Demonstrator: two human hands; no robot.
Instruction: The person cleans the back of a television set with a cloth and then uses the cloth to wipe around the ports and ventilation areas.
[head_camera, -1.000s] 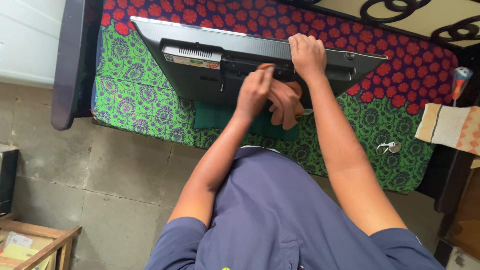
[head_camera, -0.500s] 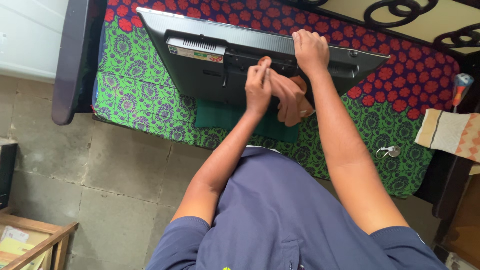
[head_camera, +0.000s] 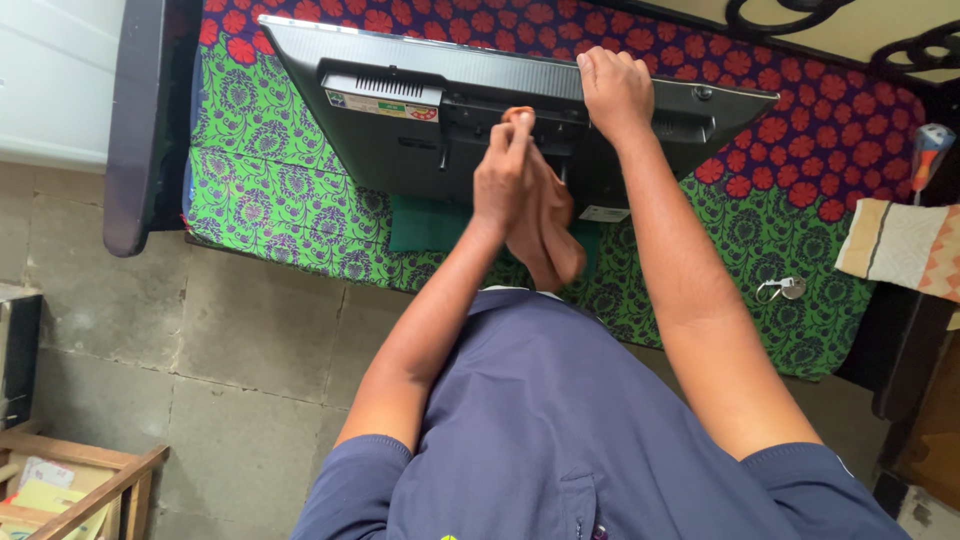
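With only the right hand (head_camera: 615, 92) gripping the upright monitor (head_camera: 450, 130) on the bed (head_camera: 260, 160), the left hand (head_camera: 505, 175) clutching a brown cloth (head_camera: 548, 225) could tip it.

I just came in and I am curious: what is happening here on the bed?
A person stands over a black flat-screen monitor propped with its back up on a green and red floral bedsheet. The right hand grips its upper edge, and the left hand presses a brown-orange cloth against its rear panel. A key ring lies nearby.
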